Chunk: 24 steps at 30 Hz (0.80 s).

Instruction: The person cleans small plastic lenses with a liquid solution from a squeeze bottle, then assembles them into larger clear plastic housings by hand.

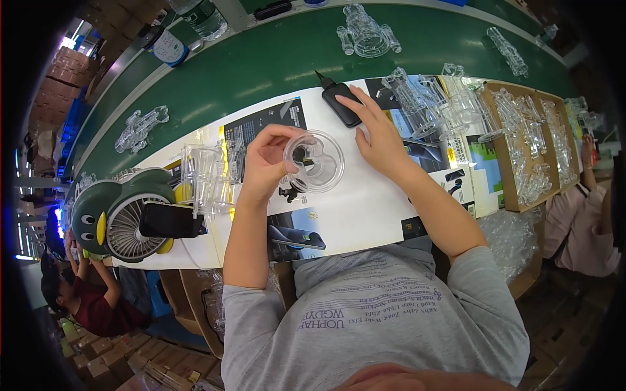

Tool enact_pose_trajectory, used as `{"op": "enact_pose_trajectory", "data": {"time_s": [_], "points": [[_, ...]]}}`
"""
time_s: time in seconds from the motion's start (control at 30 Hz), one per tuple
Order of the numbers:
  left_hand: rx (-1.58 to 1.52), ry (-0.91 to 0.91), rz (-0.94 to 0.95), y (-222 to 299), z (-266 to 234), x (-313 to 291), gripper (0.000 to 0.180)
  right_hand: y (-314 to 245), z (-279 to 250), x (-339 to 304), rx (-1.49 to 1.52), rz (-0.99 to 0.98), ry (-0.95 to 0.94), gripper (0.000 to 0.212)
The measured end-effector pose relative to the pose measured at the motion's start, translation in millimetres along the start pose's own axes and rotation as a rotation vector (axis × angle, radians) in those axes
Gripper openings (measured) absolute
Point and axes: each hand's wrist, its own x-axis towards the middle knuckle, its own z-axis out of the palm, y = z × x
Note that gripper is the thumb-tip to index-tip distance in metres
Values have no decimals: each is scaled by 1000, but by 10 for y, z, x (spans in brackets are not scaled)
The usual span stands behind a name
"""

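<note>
My left hand (266,163) is closed on a clear plastic piece (331,171), its thumb and fingers pinching one side. The round rim of the piece faces up, and part of its inside shows through. At the middle of the bench lies a small black squeeze bottle (340,107) with a pointed nozzle, tilted toward the far left. My right hand (379,140) reaches over the bottle's right side with fingers stretched and apart. Its fingertips are at the bottle's edge; whether they press on it is hard to see.
Clear plastic figures (417,107) stand right of my right hand, beside a cardboard box (515,199) of more. Others (208,173) stand at left near a penguin-shaped fan (127,225) with a phone (171,220) before it. One more figure (366,36) stands on the green bench (261,62).
</note>
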Motion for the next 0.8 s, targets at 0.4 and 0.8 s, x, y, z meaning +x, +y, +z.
{"op": "enact_pose_trajectory", "data": {"time_s": [0.4,0.8], "points": [[-41,77,88,-18,-33,-26,59,-267,85,-77,141,-388,-58,54],[-44,166,143,-5,-42,1,58,-226,103,-78,43,-365,27,54]]}}
